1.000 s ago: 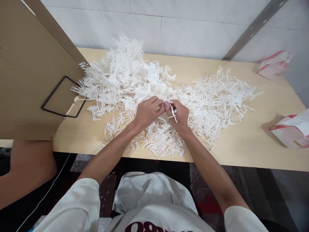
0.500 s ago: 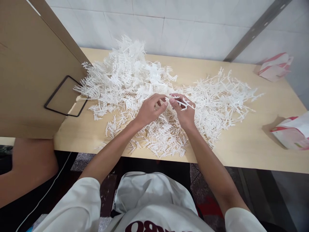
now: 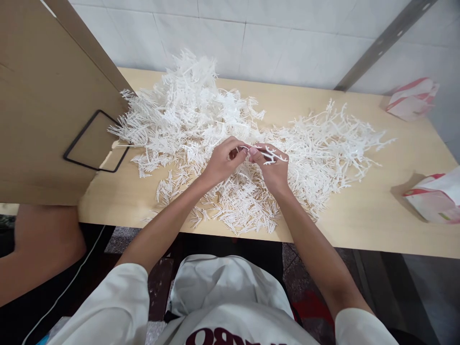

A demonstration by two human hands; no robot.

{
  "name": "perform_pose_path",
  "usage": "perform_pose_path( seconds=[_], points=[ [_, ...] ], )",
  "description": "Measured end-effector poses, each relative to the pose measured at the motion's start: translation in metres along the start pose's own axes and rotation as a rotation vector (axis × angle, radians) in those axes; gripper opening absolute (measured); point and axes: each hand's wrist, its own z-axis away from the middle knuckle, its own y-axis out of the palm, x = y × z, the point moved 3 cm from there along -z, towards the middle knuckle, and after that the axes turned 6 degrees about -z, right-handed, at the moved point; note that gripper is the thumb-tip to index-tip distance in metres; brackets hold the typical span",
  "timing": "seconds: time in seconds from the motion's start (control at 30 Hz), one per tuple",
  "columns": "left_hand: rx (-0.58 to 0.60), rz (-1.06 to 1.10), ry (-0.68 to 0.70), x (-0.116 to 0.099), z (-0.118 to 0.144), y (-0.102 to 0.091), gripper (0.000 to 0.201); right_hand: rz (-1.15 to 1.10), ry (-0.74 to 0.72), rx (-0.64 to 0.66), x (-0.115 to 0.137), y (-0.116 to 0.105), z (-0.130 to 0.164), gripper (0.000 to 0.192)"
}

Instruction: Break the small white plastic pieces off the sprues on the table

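Note:
Over the pile, my right hand (image 3: pixel 276 176) is closed on a white branched plastic twig (image 3: pixel 270 154), its forked tips sticking out to the right across the fingers. My left hand (image 3: pixel 223 160) meets it from the other side, thumb and forefinger pinched at the twig's left end. The fingertips nearly touch, and what lies right between them is partly hidden. Around and below both hands spreads a heap of small white plastic sprigs (image 3: pixel 247 206). To the right lies a heap of longer branched twigs (image 3: pixel 334 143).
A taller white heap (image 3: pixel 190 105) rises at the back left of the wooden table (image 3: pixel 362 215). A cardboard panel (image 3: pixel 46 105) with a black wire frame (image 3: pixel 81 139) stands left. Two red-and-white packets (image 3: pixel 413 99) lie right. Another person's bare limb (image 3: pixel 46 235) shows lower left.
My left fingers have closed in on the twig's left end, and the two hands sit slightly nearer each other. The twig has shifted a little to the left.

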Motion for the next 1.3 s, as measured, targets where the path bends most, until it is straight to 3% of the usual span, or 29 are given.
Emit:
perform_pose_path(
  seconds=[0.3, 0.5, 0.8, 1.13, 1.3],
  points=[
    [0.046, 0.0, -0.008, 0.003, 0.0, 0.0, 0.013, 0.065, -0.047, -0.01, -0.005, 0.002, 0.0, 0.024],
    [0.05, -0.255, 0.022, -0.003, 0.004, 0.003, 0.007, 0.307, -0.168, 0.038, -0.003, 0.004, 0.006, 0.02],
    [0.018, -0.529, 0.121, -0.007, 0.008, 0.004, 0.011, 0.407, -0.197, 0.107, -0.007, 0.006, 0.006, 0.02],
    [-0.012, -0.579, 0.135, -0.006, 0.01, 0.005, 0.011, 0.452, -0.233, 0.163, -0.009, 0.008, 0.006, 0.015],
    [0.031, -0.531, 0.108, -0.004, 0.009, 0.003, 0.007, 0.451, -0.227, 0.191, -0.01, 0.008, 0.005, 0.016]
  ],
)
